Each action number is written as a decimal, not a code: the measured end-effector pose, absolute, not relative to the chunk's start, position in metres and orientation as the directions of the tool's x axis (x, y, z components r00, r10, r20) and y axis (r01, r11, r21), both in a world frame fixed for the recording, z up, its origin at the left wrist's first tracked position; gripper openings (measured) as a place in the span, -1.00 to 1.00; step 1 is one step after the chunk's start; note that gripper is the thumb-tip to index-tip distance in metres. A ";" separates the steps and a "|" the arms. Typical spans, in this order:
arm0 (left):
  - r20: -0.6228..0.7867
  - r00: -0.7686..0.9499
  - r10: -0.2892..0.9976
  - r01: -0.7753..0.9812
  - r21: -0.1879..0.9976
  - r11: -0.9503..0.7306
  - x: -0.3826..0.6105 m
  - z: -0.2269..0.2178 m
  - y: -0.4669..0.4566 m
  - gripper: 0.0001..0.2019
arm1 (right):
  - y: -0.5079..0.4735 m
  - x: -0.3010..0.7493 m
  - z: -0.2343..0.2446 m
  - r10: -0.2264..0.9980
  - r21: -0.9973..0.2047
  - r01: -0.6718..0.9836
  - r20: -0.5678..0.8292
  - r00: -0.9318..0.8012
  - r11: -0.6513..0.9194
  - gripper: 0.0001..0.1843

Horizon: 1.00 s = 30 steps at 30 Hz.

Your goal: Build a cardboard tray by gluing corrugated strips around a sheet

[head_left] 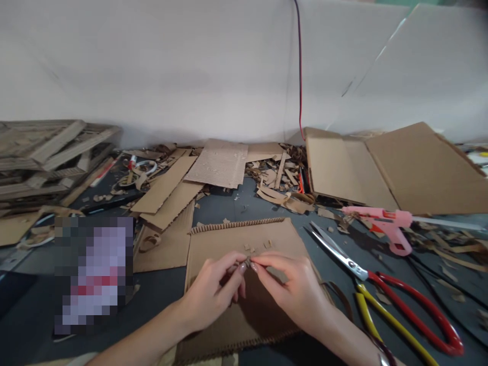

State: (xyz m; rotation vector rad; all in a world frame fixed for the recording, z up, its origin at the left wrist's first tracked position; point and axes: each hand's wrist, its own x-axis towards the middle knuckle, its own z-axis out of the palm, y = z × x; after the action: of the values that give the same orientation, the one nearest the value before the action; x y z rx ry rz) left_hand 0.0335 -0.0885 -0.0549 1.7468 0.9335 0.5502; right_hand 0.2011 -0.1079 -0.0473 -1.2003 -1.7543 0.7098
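My left hand (219, 287) and my right hand (292, 284) meet at their fingertips over a brown cardboard sheet (213, 244). Between both pinches is a tiny scrap of cardboard (247, 261), mostly covered by the fingers. Corrugated ridges show along the sheet's far edge and near edge. Just beyond my fingertips, several small cardboard bits (251, 248) lie on the sheet. To the right of my right hand are scissors (353, 265) with red handles, their blades partly spread, and a yellow-handled tool (389, 315) whose head is hidden under them.
A pink glue gun (396, 223) with a clear stick rests at the right before an opened cardboard box (427, 173). Cardboard strips (168, 188) and a ridged piece (221, 162) lie at the back. Stacked cardboard frames (57, 152) stand left, above a blurred-out object (97, 274).
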 end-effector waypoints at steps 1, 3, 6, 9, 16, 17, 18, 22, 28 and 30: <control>-0.063 0.597 0.799 0.336 0.925 -0.178 0.033 -0.055 -0.088 -0.76 | -0.108 0.201 -0.047 0.937 -0.835 0.424 0.314 -0.155 0.350 -0.78; -0.052 0.607 0.793 0.349 0.914 -0.208 0.033 -0.056 -0.089 -0.75 | -0.107 0.201 -0.046 0.957 -0.861 0.417 0.252 -0.146 0.290 -0.79; -0.036 0.612 0.790 0.368 0.897 -0.244 0.031 -0.057 -0.089 -0.76 | -0.107 0.200 -0.045 0.976 -0.888 0.408 0.171 -0.133 0.211 -0.80; -0.032 0.606 0.795 0.381 0.889 -0.255 0.031 -0.057 -0.089 -0.78 | -0.107 0.200 -0.046 0.981 -0.897 0.402 0.139 -0.136 0.183 -0.80; -0.076 0.598 0.798 0.337 0.927 -0.164 0.032 -0.057 -0.089 -0.75 | -0.109 0.201 -0.045 0.983 -0.912 0.377 0.118 -0.142 0.164 -0.76; -0.078 0.595 0.800 0.334 0.929 -0.158 0.032 -0.057 -0.089 -0.75 | -0.109 0.201 -0.045 0.982 -0.914 0.369 0.122 -0.145 0.168 -0.77; -0.077 0.590 0.803 0.333 0.930 -0.155 0.032 -0.057 -0.089 -0.74 | -0.109 0.201 -0.045 0.981 -0.915 0.364 0.128 -0.145 0.173 -0.77; -0.084 0.563 0.822 0.331 0.935 -0.131 0.032 -0.059 -0.090 -0.73 | -0.110 0.200 -0.047 0.979 -0.912 0.361 0.161 -0.124 0.195 -0.80; -0.117 0.556 0.823 0.319 0.944 -0.081 0.033 -0.061 -0.089 -0.74 | -0.111 0.199 -0.047 0.972 -0.901 0.369 0.180 -0.154 0.226 -0.79; -0.110 0.568 0.816 0.329 0.939 -0.102 0.033 -0.060 -0.089 -0.75 | -0.110 0.199 -0.046 0.967 -0.899 0.367 0.185 -0.175 0.238 -0.78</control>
State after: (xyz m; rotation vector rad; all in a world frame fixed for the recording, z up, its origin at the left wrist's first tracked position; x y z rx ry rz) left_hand 0.0333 -0.0887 -0.0599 1.6838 0.9653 0.5438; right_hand 0.1994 -0.1101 -0.0462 -1.2490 -1.6952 0.9265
